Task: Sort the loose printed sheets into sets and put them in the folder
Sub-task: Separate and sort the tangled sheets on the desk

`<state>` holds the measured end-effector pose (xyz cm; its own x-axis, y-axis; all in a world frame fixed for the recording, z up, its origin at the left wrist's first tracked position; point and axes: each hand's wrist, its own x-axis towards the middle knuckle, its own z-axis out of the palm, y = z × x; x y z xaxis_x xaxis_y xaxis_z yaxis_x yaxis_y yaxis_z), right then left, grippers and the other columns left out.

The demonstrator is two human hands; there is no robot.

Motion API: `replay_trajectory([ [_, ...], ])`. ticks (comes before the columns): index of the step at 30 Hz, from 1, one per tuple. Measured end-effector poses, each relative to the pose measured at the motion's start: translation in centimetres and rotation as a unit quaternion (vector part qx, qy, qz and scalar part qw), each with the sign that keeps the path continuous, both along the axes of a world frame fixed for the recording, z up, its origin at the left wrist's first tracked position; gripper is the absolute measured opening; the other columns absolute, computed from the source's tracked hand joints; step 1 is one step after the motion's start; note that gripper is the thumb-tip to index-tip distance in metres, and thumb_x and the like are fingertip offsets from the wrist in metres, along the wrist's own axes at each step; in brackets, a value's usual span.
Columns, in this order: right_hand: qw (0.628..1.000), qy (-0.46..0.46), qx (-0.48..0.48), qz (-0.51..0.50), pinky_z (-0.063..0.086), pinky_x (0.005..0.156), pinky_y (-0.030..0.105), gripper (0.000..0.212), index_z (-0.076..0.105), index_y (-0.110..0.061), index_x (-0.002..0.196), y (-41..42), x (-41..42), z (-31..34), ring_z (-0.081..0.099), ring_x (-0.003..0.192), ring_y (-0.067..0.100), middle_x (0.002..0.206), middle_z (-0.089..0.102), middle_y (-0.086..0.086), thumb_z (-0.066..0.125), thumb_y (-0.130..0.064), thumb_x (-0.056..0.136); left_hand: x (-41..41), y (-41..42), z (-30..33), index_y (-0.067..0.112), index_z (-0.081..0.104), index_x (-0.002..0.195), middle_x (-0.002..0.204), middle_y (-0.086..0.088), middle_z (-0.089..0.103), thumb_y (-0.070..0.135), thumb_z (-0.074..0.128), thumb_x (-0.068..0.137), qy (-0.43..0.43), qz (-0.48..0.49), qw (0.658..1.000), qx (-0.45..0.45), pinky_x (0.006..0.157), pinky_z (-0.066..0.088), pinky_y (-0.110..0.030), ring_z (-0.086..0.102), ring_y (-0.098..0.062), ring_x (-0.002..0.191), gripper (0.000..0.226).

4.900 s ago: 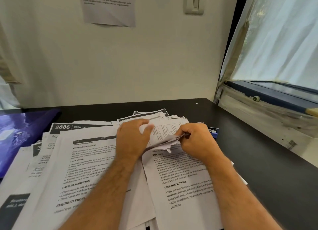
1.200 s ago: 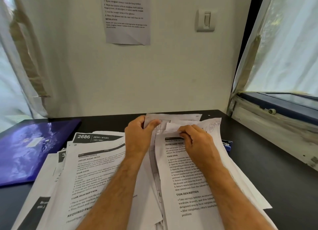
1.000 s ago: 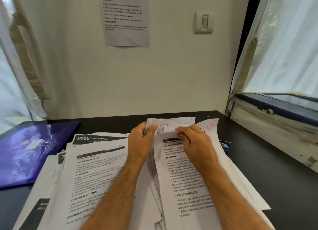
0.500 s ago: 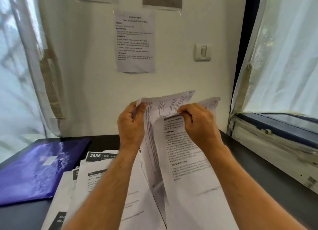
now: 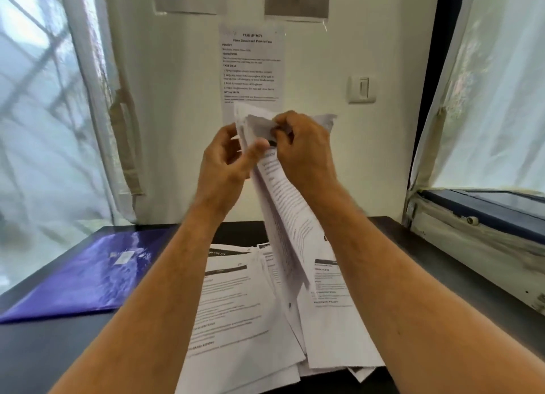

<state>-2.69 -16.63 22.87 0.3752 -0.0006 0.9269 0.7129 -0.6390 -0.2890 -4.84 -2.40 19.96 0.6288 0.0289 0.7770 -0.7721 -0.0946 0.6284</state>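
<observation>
Purple folder (image 5: 88,272), paper pile (image 5: 244,305), dark desk (image 5: 53,349)

The sheet taped on the wall (image 5: 252,69) is showing a heading "TASK ID" with a number too blurred to read; lower, the bold lines "TASK GOAL" and "INITIAL STATE" are just readable. On the loose sheets on the desk (image 5: 236,299), one dark header strip is showing "/ STUDY". The remaining print, also on the lifted sheets (image 5: 290,216), is staying unreadable.
</observation>
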Motion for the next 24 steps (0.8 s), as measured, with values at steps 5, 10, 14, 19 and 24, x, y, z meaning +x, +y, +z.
replay_trajectory([
  [5,0.995,0.064,0.019,0.071,0.057,0.090,0.026,0.020,0.065,-0.012,0.115,1.8,-0.9,-4.2,0.065,0.099,0.011,0.111,0.069,0.003,0.056,-0.012,0.098,0.0,2.0,-4.7,0.020,0.062,0.116,0.104,0.001,0.072,0.015,0.071,0.090,0.084,0.107,0.991,-0.020,0.079,0.063,-0.043,0.074,-0.018,0.090,0.028],
  [10,0.988,0.147,0.054,-0.001,0.039,0.108,0.033,0.068,0.035,-0.030,0.145,0.3,-0.5,-9.2,0.038,0.132,0.017,0.149,0.036,-0.001,0.073,-0.025,0.089,0.6,5.4,-8.1,0.015,0.067,0.113,0.103,-0.015,0.075,-0.001,0.066,0.089,0.239,-0.027,0.952,-0.190,0.071,0.062,-0.046,0.074,-0.033,0.086,0.030],
  [14,0.928,0.354,0.116,-0.008,0.046,0.106,0.052,0.093,0.020,-0.031,0.151,-1.7,0.8,-13.9,0.048,0.131,0.025,0.155,0.032,0.003,0.078,-0.045,0.081,2.0,6.5,-11.9,0.005,0.066,0.117,0.105,-0.021,0.074,-0.002,0.068,0.086,0.319,-0.051,0.910,-0.259,0.075,0.061,-0.049,0.073,-0.039,0.090,0.033],
  [19,0.837,0.519,0.147,0.092,0.062,0.063,0.033,0.032,0.060,-0.023,0.111,-3.3,1.8,-18.0,0.075,0.075,0.015,0.104,0.074,-0.001,0.074,-0.038,0.087,3.8,7.4,-16.0,0.007,0.065,0.125,0.118,-0.023,0.070,0.033,0.079,0.079,0.393,-0.031,0.870,-0.296,0.094,0.053,-0.055,0.069,-0.041,0.103,0.055],
  [24,0.857,0.441,0.247,0.104,0.063,0.067,0.034,0.013,0.064,-0.022,0.099,-3.8,2.6,-18.7,0.075,0.075,0.015,0.100,0.076,0.001,0.071,-0.028,0.091,3.2,7.2,-16.2,0.013,0.068,0.124,0.120,-0.018,0.070,0.041,0.063,0.093,0.482,-0.155,0.845,-0.171,0.099,0.050,-0.055,0.066,-0.040,0.113,0.042],
])
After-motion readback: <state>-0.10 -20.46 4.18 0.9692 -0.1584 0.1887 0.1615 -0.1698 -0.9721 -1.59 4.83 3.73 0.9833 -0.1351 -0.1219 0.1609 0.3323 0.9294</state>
